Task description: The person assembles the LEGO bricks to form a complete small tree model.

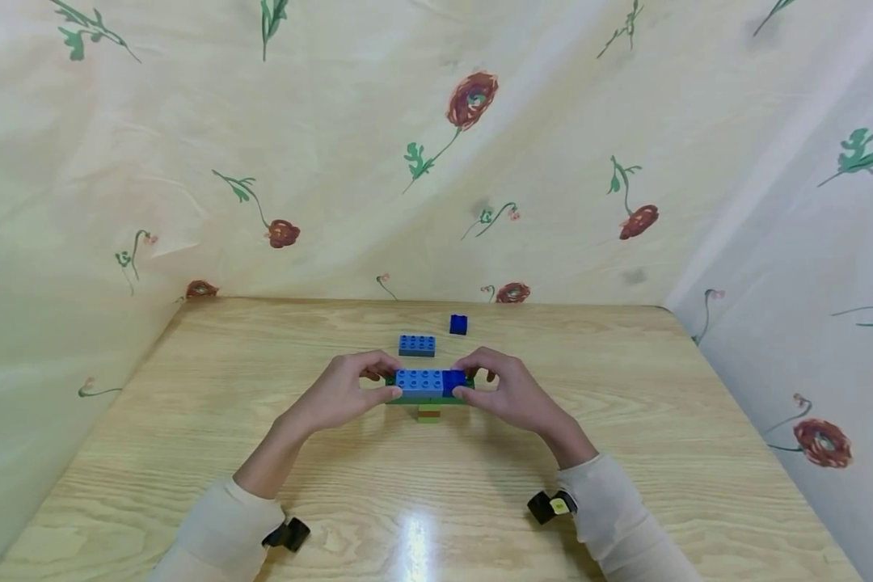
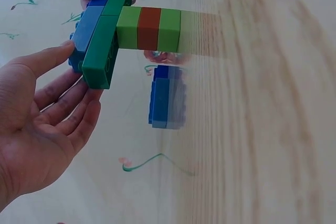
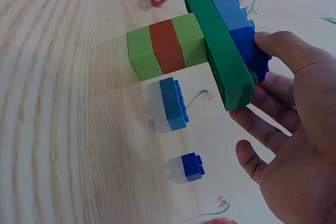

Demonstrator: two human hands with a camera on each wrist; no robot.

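Note:
A T-shaped build of toy building bricks stands on the table between both hands. Its column has light green bricks (image 2: 170, 29) with an orange-brown brick (image 3: 167, 47) between them. Across the top lie green bricks (image 2: 100, 51), overhanging both sides. On these sit a medium-blue brick (image 1: 419, 382) and, at its right end, a dark blue brick (image 1: 453, 382). My left hand (image 1: 342, 394) pinches the medium-blue brick's left end between thumb and fingers. The dark blue brick is pinched by my right hand (image 1: 508, 394). Far-side fingertips are partly hidden in the head view.
Behind the build lie a loose blue brick (image 1: 417, 346) and a small dark blue brick (image 1: 458, 325). A flowered cloth (image 1: 349, 162) hangs along the back and sides of the wooden table (image 1: 422, 501).

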